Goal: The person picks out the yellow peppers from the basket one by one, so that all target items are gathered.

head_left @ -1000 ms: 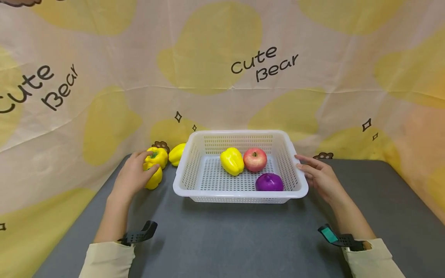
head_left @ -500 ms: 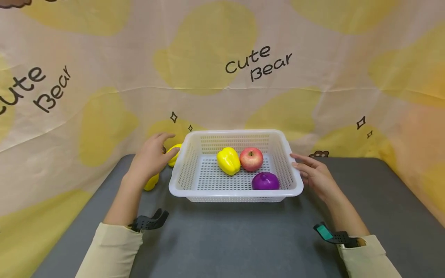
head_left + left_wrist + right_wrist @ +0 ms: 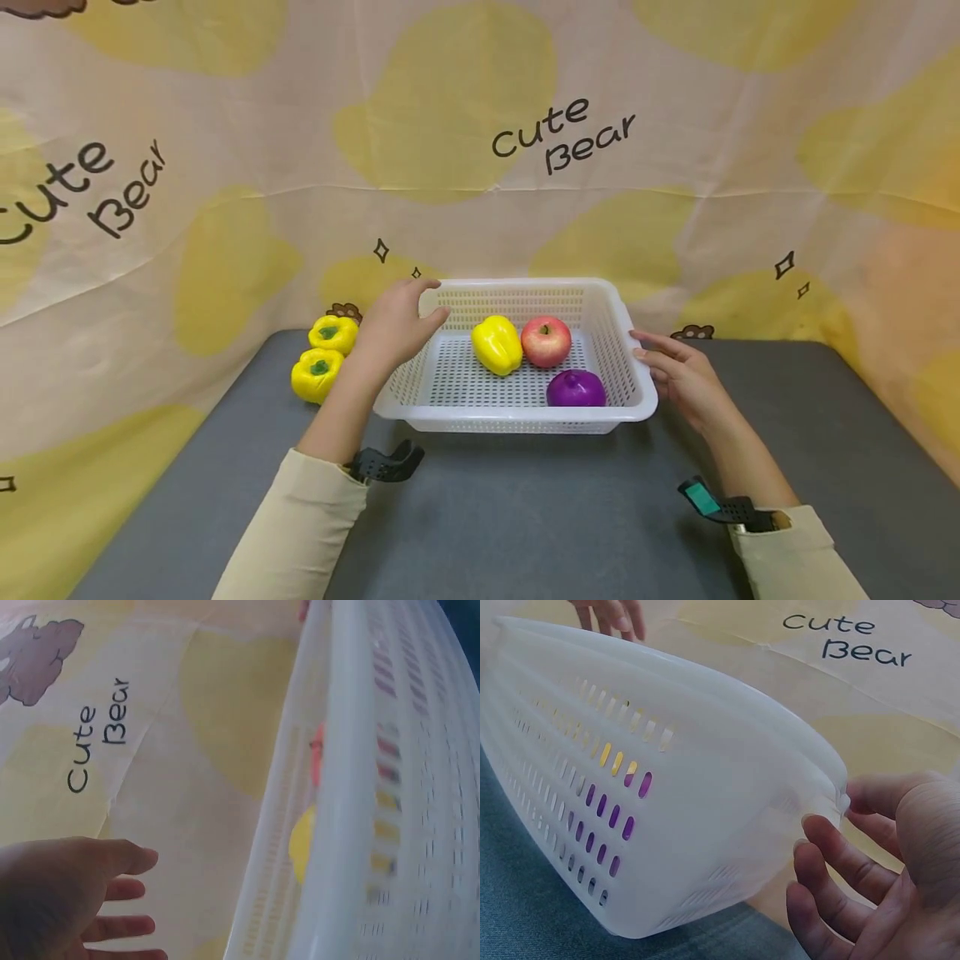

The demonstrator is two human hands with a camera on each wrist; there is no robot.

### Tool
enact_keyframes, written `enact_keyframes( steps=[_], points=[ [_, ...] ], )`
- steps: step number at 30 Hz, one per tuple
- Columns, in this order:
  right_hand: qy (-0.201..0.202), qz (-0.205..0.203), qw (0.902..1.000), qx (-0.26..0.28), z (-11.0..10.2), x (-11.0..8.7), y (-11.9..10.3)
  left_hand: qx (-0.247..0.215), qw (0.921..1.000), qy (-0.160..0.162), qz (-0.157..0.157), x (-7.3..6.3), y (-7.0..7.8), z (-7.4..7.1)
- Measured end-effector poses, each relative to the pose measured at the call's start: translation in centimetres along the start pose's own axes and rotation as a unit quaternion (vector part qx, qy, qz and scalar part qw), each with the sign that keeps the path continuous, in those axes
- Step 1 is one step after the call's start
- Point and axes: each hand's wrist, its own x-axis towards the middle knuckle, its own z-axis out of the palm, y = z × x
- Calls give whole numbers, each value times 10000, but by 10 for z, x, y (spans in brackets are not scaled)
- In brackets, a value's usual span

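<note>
A white perforated plastic basket (image 3: 420,414) stands on the dark grey table. In it lie a yellow bell pepper (image 3: 497,345), a red apple (image 3: 546,342) and a purple onion (image 3: 576,389). My left hand (image 3: 399,327) is over the basket's left rim, fingers extended and holding nothing, as the left wrist view shows. My right hand (image 3: 688,379) grips the right rim with thumb and fingertips, its other fingers near the side wall in the right wrist view. Two more yellow bell peppers (image 3: 333,333) sit left of the basket.
A patterned cloth (image 3: 450,125) with "Cute Bear" lettering hangs behind the table (image 3: 525,517). Each wrist wears a black strap (image 3: 386,462). My left hand and forearm cover the table strip beside the basket's left wall.
My left hand has moved right from the outer peppers to the basket's left rim. A third pepper beside the basket is now hidden behind that hand. My right hand stays at the rim.
</note>
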Motion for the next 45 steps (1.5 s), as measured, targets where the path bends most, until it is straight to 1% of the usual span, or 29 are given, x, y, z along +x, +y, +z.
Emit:
enact_keyframes(
  steps=[5, 10, 14, 18, 23, 30, 34, 38, 42, 45],
  points=[
    [2, -37, 10000, 41, -3, 1, -1, -264, 9996, 56, -113, 8, 17, 17],
    [-13, -21, 10000, -6, -3, 1, 0, -234, 9996, 43, -120, 14, 29, 33],
    [-18, -11, 10000, 8, -2, 1, 3, -209, 9996, 17, -200, 17, 37, 45],
    [6, 3, 10000, -92, -1, 0, 5, -229, 9994, 47, -252, 20, 42, 57],
    [52, 39, 9996, -260, -1, -1, 6, -174, 9994, 82, -271, 22, 44, 71],
    [77, 14, 9995, -295, -2, 0, 4, -218, 9990, 11, -388, 28, 44, 83],
    [98, 5, 9996, -281, -1, 0, 4, -275, 9986, -149, -418, 29, 43, 88],
    [79, 32, 9998, -191, -1, -1, 3, -378, 9973, -499, -385, 29, 44, 94],
    [49, 27, 9998, -186, 0, -2, 2, -226, 9960, -822, -280, 30, 43, 100],
    [51, 3, 9998, -187, 0, -1, 1, -72, 9952, -959, -200, 32, 42, 103]
  ],
)
